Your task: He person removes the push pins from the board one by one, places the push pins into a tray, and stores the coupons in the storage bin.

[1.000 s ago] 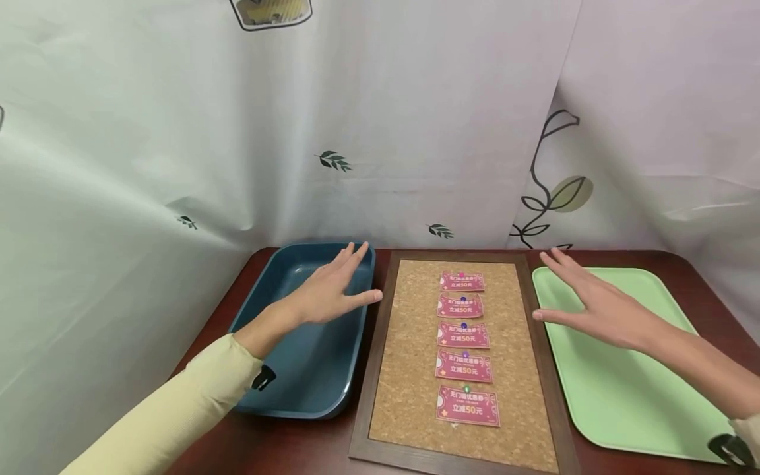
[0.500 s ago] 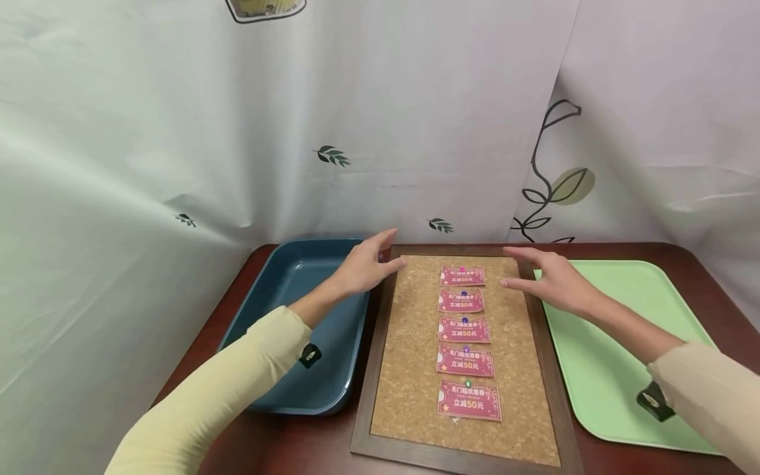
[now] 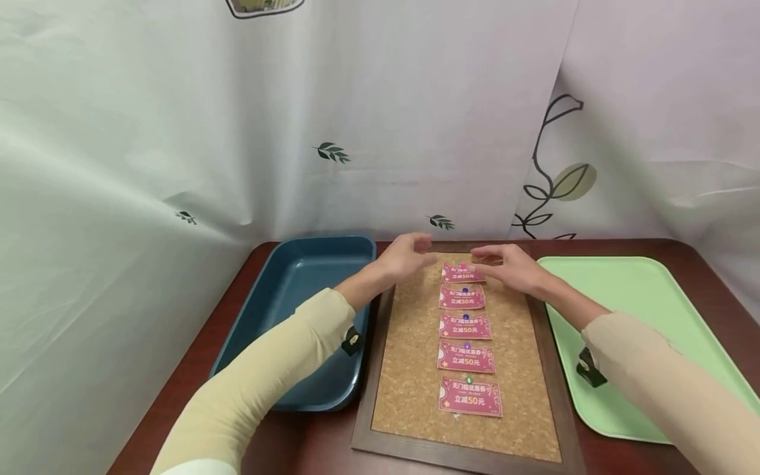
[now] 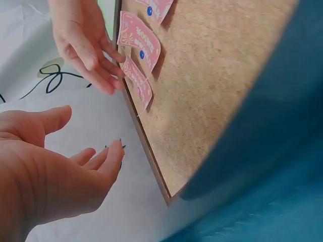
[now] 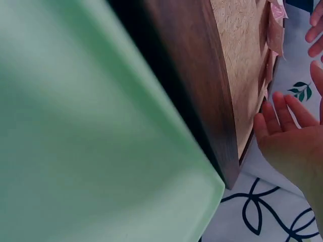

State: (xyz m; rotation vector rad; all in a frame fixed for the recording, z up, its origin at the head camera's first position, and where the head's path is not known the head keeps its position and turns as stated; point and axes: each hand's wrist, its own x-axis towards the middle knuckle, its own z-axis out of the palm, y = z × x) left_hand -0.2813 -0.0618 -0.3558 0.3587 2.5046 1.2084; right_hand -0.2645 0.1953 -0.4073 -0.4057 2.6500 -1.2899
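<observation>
A cork board [image 3: 410,369] in a dark wood frame lies on the table with several pink coupons in a column, each with a coloured push pin at its upper edge. The pin [image 3: 463,266] on the farthest coupon [image 3: 464,277] is pink; the nearest coupon [image 3: 471,398] has a green pin [image 3: 470,380]. My left hand [image 3: 410,257] hovers just left of the farthest coupon, fingers loosely bent, holding nothing. From the right, my right hand [image 3: 512,267] reaches over that coupon's right side, also holding nothing. In the left wrist view the coupons' edges curl up from the cork.
A deep blue tray [image 3: 237,349] stands left of the board, partly under my left sleeve. To the right lies a shallow light green tray [image 3: 641,290], partly under my right forearm. A white patterned sheet [image 3: 380,119] hangs behind the dark red table [image 3: 291,442].
Both hands have come inward from above the two trays to the far end of the board. Their fingers, spread at first, are now more bent. The coupons and pins have not moved.
</observation>
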